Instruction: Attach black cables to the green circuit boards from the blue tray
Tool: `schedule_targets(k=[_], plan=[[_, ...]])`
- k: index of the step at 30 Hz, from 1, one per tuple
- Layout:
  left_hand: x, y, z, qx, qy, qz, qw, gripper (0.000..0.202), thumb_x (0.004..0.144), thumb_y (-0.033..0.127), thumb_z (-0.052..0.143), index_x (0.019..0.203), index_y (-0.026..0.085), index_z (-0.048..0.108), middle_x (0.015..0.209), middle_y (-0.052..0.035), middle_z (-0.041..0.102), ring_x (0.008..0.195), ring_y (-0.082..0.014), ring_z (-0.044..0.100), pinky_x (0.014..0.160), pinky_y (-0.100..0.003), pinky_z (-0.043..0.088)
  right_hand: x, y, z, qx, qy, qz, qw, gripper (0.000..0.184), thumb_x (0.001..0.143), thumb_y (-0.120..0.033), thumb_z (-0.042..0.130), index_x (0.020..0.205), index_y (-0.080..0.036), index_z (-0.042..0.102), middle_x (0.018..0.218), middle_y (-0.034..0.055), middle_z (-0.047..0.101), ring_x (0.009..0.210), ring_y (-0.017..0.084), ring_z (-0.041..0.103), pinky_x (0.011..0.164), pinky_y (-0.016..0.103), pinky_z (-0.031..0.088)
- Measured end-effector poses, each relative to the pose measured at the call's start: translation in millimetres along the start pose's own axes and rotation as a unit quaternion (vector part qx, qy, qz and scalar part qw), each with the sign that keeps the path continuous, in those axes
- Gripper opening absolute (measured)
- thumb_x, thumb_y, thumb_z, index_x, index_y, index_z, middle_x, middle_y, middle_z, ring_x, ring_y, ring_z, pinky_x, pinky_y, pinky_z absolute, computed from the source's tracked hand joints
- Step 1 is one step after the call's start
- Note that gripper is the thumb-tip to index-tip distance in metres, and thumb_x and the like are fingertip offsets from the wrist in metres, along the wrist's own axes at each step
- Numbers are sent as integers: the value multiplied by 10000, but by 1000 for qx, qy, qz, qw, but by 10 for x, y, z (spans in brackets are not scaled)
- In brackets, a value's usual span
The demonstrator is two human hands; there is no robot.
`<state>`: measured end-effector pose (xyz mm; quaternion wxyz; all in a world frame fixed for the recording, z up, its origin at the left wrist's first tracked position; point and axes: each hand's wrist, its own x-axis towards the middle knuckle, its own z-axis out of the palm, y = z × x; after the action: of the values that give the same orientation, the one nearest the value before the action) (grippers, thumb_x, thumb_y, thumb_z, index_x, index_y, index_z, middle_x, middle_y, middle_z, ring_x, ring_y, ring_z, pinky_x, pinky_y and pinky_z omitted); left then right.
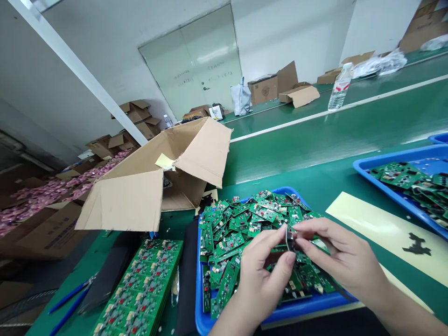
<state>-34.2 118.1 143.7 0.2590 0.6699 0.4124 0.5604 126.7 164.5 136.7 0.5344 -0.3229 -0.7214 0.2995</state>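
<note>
Above a blue tray (200, 298) heaped with small green circuit boards (241, 223), both my hands meet at one small circuit board (287, 239). It is held nearly edge-on, with a dark part on its right face. My left hand (261, 275) pinches the board between thumb and fingers. From the other side, the thumb and forefinger of my right hand (336, 254) close on the dark part. Whether that part is fixed to the board I cannot tell. To the right lies a pale yellow sheet (371, 219) with black cut pieces (417, 245) stuck on it.
Left of the tray stands a stack of green board panels (140, 289), beside blue-handled pliers (72, 296). An open cardboard box (122, 200) is behind them. Another blue tray (402, 205) of boards sits at the right. A water bottle (340, 88) stands on the green conveyor (280, 144).
</note>
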Motion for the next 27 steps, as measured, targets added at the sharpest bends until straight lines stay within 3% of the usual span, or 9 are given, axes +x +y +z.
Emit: schedule_targets(k=[4, 8, 10, 14, 17, 21, 24, 27], plan=[[36, 46, -9, 13, -20, -46, 999, 324, 966, 243, 505, 1255, 208, 645, 1066, -105, 731, 958, -203, 683, 848, -321, 568, 22, -16, -3, -41, -4, -33, 999, 74, 884, -236, 594, 838, -229, 651, 736, 31, 716, 650, 172, 697, 590, 235, 587], [47, 42, 14, 22, -1, -78, 997, 293, 982, 279, 476, 1155, 211, 703, 927, -80, 729, 869, -182, 675, 765, -272, 559, 51, -11, -12, -62, 1, -85, 994, 103, 879, -159, 581, 836, -238, 630, 740, 19, 711, 645, 165, 686, 603, 246, 579], [45, 39, 36, 14, 5, -86, 996, 297, 989, 302, 463, 1133, 218, 708, 908, -74, 723, 838, -173, 668, 739, -260, 553, 42, -4, -12, -64, -9, -68, 996, 94, 884, -171, 582, 842, -240, 630, 737, 11, 711, 636, 158, 685, 595, 233, 575], [35, 39, 73, -32, 29, -118, 992, 298, 991, 339, 458, 1124, 212, 692, 976, -75, 726, 832, -164, 679, 766, -264, 563, -29, 14, 13, -23, -23, 30, 999, 76, 903, -260, 582, 960, -234, 625, 740, 9, 704, 658, 158, 695, 600, 219, 580], [27, 40, 78, -43, 51, -136, 988, 291, 985, 357, 474, 1112, 203, 686, 1016, -72, 732, 912, -172, 689, 830, -272, 560, -53, 3, 33, 0, -31, 76, 997, 128, 902, -332, 592, 957, -222, 628, 723, 15, 688, 654, 161, 684, 593, 222, 580], [27, 45, 67, -39, 51, -126, 990, 281, 981, 356, 487, 1113, 210, 688, 1019, -62, 733, 966, -169, 683, 865, -264, 549, -21, -38, 35, -16, -66, 81, 994, 207, 902, -362, 564, 782, -219, 652, 683, 21, 673, 601, 155, 652, 545, 217, 561], [33, 47, 69, -35, 47, -121, 991, 286, 978, 363, 490, 1092, 210, 703, 997, -68, 728, 946, -174, 680, 840, -265, 555, -7, -40, 26, -37, -43, 74, 996, 177, 905, -318, 553, 791, -221, 647, 684, 17, 667, 602, 155, 642, 556, 223, 554], [37, 42, 79, -40, 34, -125, 991, 319, 982, 388, 468, 1093, 207, 706, 962, -80, 717, 861, -178, 682, 779, -278, 573, 1, -20, 13, -68, -14, 17, 997, 121, 904, -245, 558, 809, -236, 631, 711, 8, 681, 615, 151, 651, 575, 225, 546]])
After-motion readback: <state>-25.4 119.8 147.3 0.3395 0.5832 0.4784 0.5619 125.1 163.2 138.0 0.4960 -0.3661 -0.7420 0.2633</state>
